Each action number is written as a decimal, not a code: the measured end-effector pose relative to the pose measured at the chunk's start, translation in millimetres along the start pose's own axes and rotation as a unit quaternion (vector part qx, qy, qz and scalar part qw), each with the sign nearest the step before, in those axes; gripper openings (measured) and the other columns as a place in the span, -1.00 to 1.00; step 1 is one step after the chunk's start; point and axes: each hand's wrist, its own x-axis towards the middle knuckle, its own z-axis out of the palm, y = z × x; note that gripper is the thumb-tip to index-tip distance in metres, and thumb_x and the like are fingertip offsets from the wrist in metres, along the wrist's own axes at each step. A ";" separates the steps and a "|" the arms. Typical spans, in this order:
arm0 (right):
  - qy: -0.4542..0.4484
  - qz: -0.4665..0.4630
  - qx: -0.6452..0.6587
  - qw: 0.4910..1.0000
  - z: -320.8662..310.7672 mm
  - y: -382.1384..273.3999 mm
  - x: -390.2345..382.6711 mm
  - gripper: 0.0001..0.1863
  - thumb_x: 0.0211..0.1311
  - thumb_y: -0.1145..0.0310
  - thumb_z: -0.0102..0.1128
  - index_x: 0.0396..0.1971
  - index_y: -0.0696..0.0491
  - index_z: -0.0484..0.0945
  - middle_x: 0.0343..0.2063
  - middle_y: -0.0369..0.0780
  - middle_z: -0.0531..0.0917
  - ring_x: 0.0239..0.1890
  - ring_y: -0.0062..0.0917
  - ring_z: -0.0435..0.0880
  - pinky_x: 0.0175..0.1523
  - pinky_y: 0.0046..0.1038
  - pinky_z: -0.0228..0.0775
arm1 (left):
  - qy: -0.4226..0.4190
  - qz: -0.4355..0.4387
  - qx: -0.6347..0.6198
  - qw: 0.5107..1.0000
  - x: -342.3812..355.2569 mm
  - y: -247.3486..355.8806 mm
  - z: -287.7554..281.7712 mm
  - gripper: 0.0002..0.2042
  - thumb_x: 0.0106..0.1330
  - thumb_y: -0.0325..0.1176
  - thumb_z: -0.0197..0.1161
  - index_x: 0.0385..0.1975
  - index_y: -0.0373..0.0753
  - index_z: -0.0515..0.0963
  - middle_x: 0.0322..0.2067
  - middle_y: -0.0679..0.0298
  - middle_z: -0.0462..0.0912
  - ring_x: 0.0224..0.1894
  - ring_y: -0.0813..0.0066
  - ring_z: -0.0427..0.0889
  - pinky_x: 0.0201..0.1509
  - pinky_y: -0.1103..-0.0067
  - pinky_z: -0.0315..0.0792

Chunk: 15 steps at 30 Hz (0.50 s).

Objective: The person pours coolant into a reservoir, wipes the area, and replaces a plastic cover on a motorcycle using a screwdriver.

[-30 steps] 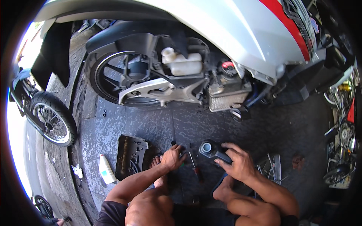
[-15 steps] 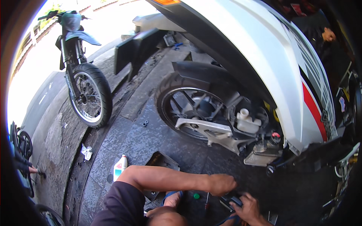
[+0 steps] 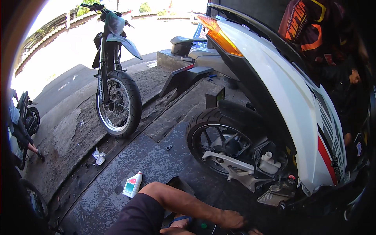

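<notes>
My left hand is at the lower edge, its arm reaching across from the left. The fingers look curled round something dark that I cannot make out in the shadow. Only a sliver of my right hand shows beside it, cut off by the picture's edge. A small green cap lies on the floor left of the hands, with a thin metal shaft near it. Ahead stands a white scooter, its rear wheel and silver swingarm exposed. A white plastic reservoir and a small radiator sit beside the wheel.
A white bottle lies left of my forearm, near a dark tray-like part. Two small round parts lie on the tiles. Another motorcycle stands at the kerb. A person is beyond the scooter.
The view has tilted up and left, so both hands sit lower in it. The dark tool seen in my right hand earlier is no longer clearly visible.
</notes>
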 end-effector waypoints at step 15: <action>0.093 0.037 -0.006 0.995 -3.6 -22.1 26.5 -0.63 0.10 0.18 0.45 -0.32 0.23 0.68 -0.17 0.00 0.70 -0.18 -0.08 0.73 -0.07 -0.22 0.58 | 0.384 -0.112 -0.139 0.906 -43.9 -14.1 -38.0 -0.76 0.28 -0.36 0.01 -0.19 -0.42 0.43 -0.18 -0.08 0.52 -0.36 -0.08 0.62 -0.27 0.23 0.55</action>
